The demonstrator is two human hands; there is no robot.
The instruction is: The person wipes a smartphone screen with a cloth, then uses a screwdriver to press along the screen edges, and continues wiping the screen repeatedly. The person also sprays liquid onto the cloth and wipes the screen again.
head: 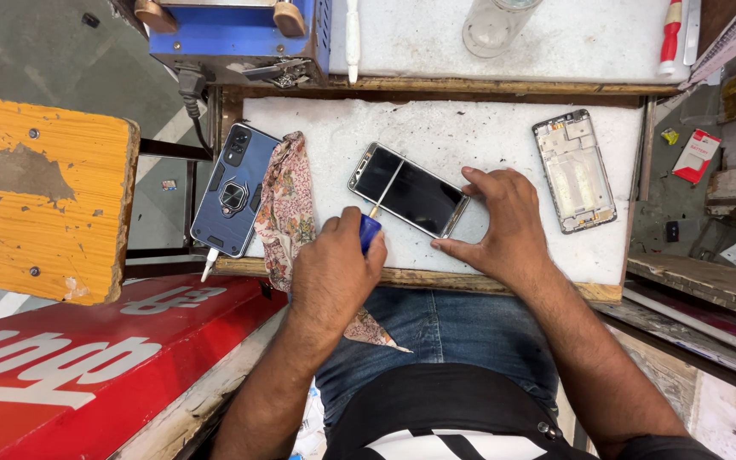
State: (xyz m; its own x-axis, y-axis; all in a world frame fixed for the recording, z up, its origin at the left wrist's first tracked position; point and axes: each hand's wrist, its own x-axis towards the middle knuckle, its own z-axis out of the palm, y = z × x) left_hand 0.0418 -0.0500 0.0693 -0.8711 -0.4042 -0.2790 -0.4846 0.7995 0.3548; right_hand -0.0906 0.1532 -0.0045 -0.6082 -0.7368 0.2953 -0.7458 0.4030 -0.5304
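A dark-screened phone (415,194) lies at an angle on the white work board (487,128). My left hand (334,264) grips a blue-handled screwdriver (370,228), whose thin shaft reaches up across the phone's left part. My right hand (504,226) steadies the phone at its right end, thumb and fingers pinching its corner. A bare phone frame (574,170) lies to the right of my right hand.
A blue-cased phone (233,189) with a white cable rests at the board's left edge beside a floral cloth (287,209). A blue machine (232,34), clear jar (494,24) and red tool (670,34) sit on the far shelf. An orange stool (40,196) stands left, a red board (87,358) below it.
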